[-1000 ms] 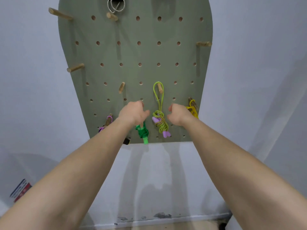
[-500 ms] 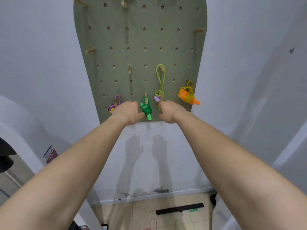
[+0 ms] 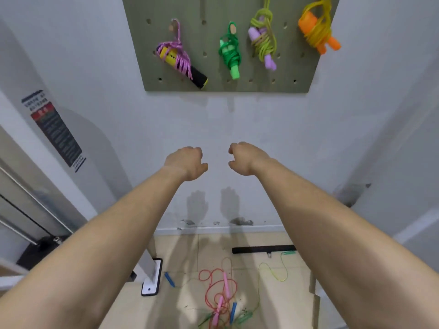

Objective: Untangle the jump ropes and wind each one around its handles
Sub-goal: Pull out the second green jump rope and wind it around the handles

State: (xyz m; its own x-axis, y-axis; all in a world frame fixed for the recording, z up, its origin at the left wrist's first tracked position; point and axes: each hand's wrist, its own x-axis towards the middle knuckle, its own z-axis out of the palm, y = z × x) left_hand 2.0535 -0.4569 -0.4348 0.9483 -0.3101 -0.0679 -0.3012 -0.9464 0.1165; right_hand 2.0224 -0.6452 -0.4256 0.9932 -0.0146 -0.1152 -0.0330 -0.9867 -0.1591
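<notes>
Red and green rope tangle (image 3: 221, 307) is lying on the floor (image 3: 202, 250), well below left hand (image 3: 187, 162) and right hand (image 3: 244, 159), about midway between them, so neither is sitting nearer. Its pink handles (image 3: 225, 284) are pointing roughly toward the wall (image 3: 237, 119). Both hands are hanging loosely curled, gripping nothing; a downward reach is looking due.

Head-worn (wide-angle), facing wall (image 3: 261, 119); tilted down

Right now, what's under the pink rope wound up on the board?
A yellow-and-black handle shows beneath the pink rope. Its middle is covered by the coils, and any second handle is hidden.
</notes>
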